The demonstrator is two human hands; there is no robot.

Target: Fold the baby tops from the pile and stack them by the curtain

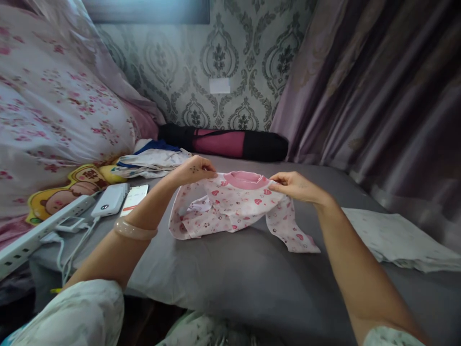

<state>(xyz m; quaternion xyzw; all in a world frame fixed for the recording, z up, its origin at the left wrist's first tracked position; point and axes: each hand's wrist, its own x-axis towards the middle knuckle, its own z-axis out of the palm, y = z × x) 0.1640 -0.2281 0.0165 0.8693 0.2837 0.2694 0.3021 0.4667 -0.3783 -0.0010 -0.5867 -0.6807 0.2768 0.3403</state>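
A small pale pink long-sleeved shirt (237, 204) with a darker pink collar and a heart print hangs partly lifted over the grey bed. My left hand (196, 170) is closed on its left shoulder, thumb and fingers pinching the cloth. At the other shoulder, beside the collar, my right hand (296, 185) pinches the fabric the same way. One sleeve loops below my left hand; the other sleeve trails to the right, its cuff near the sheet. The lower part of the shirt is folded under and partly hidden.
A folded white cloth (403, 238) lies at right. To the left are a power strip (46, 235), a white power bank (109, 199) with cables, a phone (136, 198), a yellow cushion (68, 190) and a clothes pile (153, 161). A black-and-maroon long bag (219, 142) lies along the wall.
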